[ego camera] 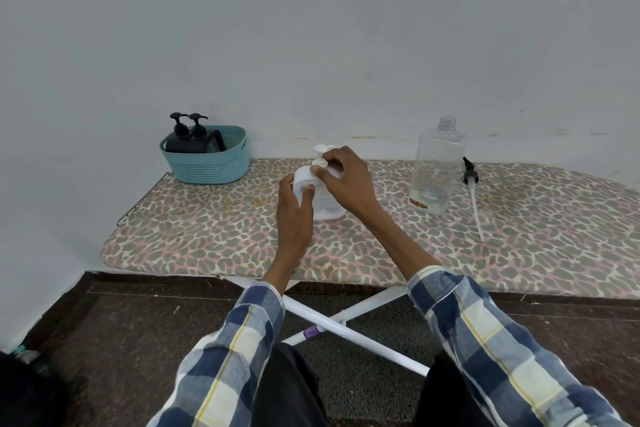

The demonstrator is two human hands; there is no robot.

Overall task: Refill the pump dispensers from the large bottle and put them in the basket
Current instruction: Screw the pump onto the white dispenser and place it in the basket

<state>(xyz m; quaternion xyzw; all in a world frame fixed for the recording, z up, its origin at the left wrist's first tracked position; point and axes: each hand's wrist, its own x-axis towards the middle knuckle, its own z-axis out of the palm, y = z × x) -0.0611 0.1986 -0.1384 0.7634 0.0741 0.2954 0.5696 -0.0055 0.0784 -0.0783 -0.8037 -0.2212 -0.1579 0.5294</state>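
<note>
A white pump dispenser stands upright on the ironing board in front of me. My left hand grips its body from the left. My right hand pinches the white pump collar at its top. The large clear bottle stands uncapped to the right, nearly empty. Its black pump with a long white tube lies flat beside it. At the back left, a teal basket holds two black pump dispensers.
The ironing board has a leopard-print cover and runs along a pale wall. Its white crossed legs stand on a dark speckled floor. A wire rack edges the board's left end, next to the basket.
</note>
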